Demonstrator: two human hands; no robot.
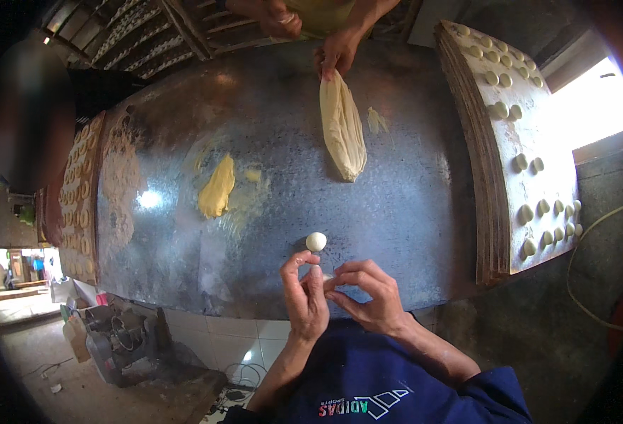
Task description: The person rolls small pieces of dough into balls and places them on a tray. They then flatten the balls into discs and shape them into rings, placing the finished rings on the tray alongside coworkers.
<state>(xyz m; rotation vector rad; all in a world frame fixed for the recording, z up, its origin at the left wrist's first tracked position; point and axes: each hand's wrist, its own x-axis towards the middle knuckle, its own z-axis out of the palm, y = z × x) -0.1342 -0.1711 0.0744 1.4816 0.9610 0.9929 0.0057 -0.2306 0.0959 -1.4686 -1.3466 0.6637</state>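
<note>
Near the table's front edge, my left hand (pixel 306 302) and my right hand (pixel 369 293) meet around a small pale piece of dough (pixel 328 282), mostly hidden by the fingers. My right fingers pinch it from the right. My left thumb stands upright against its other side, with the forefinger curled. Just beyond my left fingertips sits a smooth round dough ball (pixel 316 242) on the dark table (pixel 276 212). Farther off, a long folded slab of dough (pixel 342 134) lies on the table, its far end under another person's hand (pixel 338 53).
A yellow soft lump (pixel 217 187) lies left of centre, with smears around it. Stacked boards (pixel 499 148) at the right carry several dough balls. Another board (pixel 79 205) with rows of dough pieces stands at the left. A machine (pixel 120 336) sits on the floor, lower left.
</note>
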